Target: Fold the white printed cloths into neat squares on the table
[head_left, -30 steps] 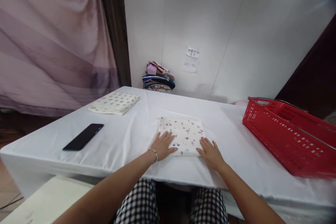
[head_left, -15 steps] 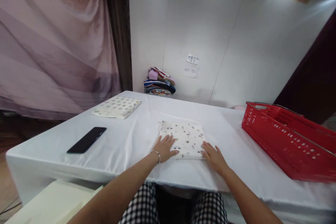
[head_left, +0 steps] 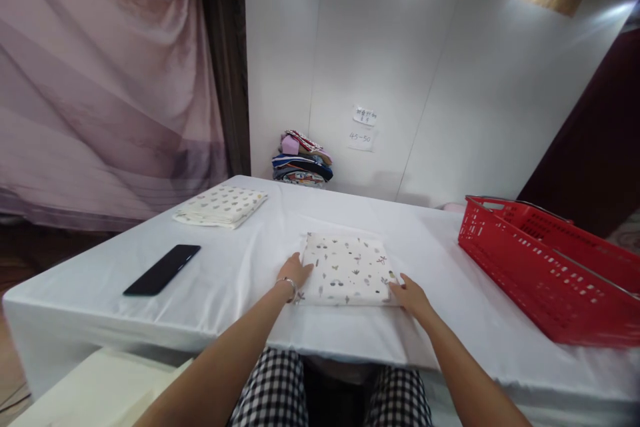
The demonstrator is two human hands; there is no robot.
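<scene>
A folded white cloth (head_left: pixel 347 270) printed with small grey, green and brown motifs lies flat in front of me. My left hand (head_left: pixel 295 273), a bracelet at its wrist, holds the cloth's left edge, thumb on top. At the opposite edge, near the lower right corner, my right hand (head_left: pixel 411 295) grips with its thumb over the fabric. Some fingertips of both hands are hidden at the edges. A second folded cloth (head_left: pixel 223 205), cream with grey motifs, rests farther back on the left.
Everything lies on a table with a white cover (head_left: pixel 210 320). A black phone (head_left: pixel 163 270) is at left and a red plastic basket (head_left: pixel 540 273) at right. Behind the table are a stack of folded fabrics (head_left: pixel 303 160) and a wall with paper notes (head_left: pixel 361 140).
My hands have gone from lying flat on the cloth to its side edges, the left one shifting leftward. More of the printed surface shows, and the cloth looks wider at left.
</scene>
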